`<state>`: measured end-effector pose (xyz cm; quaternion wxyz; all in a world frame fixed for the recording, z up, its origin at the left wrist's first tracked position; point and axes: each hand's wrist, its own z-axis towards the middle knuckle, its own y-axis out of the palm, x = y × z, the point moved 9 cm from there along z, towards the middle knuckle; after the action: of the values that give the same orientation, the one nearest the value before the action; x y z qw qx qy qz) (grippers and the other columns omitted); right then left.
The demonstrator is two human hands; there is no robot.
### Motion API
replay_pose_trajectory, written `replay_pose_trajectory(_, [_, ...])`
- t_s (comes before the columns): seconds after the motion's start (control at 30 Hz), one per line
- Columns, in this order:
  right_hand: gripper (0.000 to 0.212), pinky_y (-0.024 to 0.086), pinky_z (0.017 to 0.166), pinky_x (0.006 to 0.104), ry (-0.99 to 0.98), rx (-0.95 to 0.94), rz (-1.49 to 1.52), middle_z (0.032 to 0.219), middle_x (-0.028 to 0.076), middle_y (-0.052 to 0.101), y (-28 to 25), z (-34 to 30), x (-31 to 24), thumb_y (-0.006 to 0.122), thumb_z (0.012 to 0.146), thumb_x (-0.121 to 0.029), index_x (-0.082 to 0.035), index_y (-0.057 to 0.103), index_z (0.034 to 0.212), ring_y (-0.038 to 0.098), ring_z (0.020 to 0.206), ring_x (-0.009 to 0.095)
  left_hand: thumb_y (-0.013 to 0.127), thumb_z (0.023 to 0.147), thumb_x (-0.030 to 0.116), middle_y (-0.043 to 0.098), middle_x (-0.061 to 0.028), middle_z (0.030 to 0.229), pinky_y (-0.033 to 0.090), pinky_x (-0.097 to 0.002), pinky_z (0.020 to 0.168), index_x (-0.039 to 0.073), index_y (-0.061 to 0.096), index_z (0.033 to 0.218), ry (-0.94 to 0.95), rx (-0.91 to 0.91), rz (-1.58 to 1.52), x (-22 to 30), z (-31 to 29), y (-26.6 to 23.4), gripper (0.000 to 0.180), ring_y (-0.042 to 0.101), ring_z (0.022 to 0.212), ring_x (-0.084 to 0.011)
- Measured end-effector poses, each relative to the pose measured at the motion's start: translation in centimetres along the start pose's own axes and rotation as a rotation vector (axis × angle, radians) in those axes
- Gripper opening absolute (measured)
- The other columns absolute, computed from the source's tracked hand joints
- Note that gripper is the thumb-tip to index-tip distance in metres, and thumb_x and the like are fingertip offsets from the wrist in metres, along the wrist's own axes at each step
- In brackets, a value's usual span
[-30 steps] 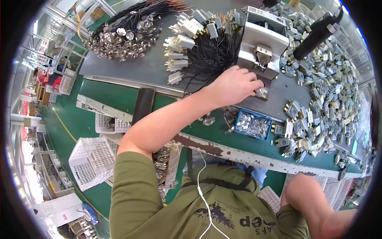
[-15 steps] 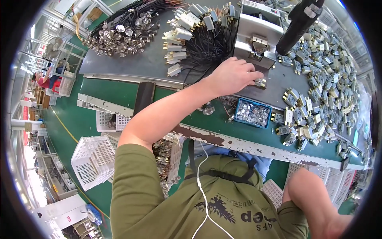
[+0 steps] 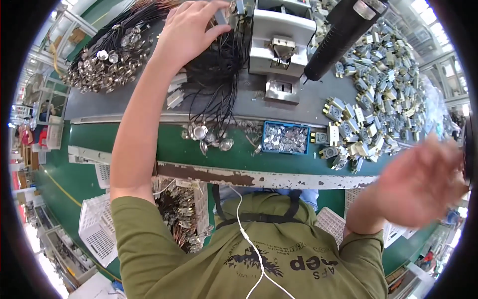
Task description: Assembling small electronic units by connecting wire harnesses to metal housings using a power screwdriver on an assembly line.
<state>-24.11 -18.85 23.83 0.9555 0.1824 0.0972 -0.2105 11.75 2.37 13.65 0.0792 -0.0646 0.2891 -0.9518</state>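
My left hand [image 3: 191, 32] pinches a small connector [image 3: 220, 17] atop the black wires [image 3: 219, 65]; right hand [image 3: 418, 182] (blurred, fingers spread, empty) hangs well apart.

A small grey-white connector block [image 3: 222, 15] on black wires [image 3: 219, 74], seemingly pinched at fingertips, sits just left of the white press machine [image 3: 279, 40]
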Motion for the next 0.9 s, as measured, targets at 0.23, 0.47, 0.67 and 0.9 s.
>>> replay_pose_trajectory(0.23, [0.044,0.055,0.065,0.0298,0.247,-0.429,-0.324,0.134,0.025,0.057,5.0,-7.4,10.3,0.046,0.105,-0.003,-0.007,0.037,0.148,0.063,0.084,0.019,0.078,0.085,0.031,0.072,-0.0147,0.108,0.051,-0.0475,0.094,0.009,0.069,0.116,-0.230,-0.650,0.265,-1.9,0.7,4.5,0.039,0.067,0.107,-0.0353])
replay_pose_trajectory(0.47, [0.043,0.054,0.073,0.0301,0.595,-0.465,-0.292,0.127,0.019,0.060,4.9,-11.8,14.7,0.047,0.102,0.005,-0.002,0.041,0.144,0.062,0.089,0.017,0.083,0.083,0.021,0.066,-0.0074,0.124,0.056,-0.0402,0.093,0.016,0.053,0.142,-0.438,-0.410,-0.067,-0.6,-0.2,1.4,0.067,0.070,0.105,-0.0259])
replay_pose_trajectory(0.67, [0.044,0.052,0.082,0.0283,0.880,-0.577,-0.189,0.128,0.014,0.062,4.8,-14.2,16.8,0.050,0.103,0.004,-0.002,0.047,0.146,0.062,0.098,0.013,0.082,0.085,0.029,0.066,-0.0091,0.121,0.055,-0.0417,0.094,0.014,0.064,0.131,-0.418,-0.448,-0.074,1.9,-0.2,2.6,0.050,0.067,0.106,-0.0266])
replay_pose_trajectory(0.9, [0.038,0.053,0.085,0.0281,0.946,-0.489,-0.240,0.127,0.014,0.065,0.9,-13.8,18.4,0.050,0.103,0.002,-0.001,0.053,0.142,0.063,0.099,0.013,0.075,0.087,0.024,0.072,-0.0154,0.103,0.052,-0.0466,0.093,0.008,0.068,0.113,-0.324,-0.778,0.560,-1.8,1.7,7.1,0.031,0.068,0.102,-0.0372])
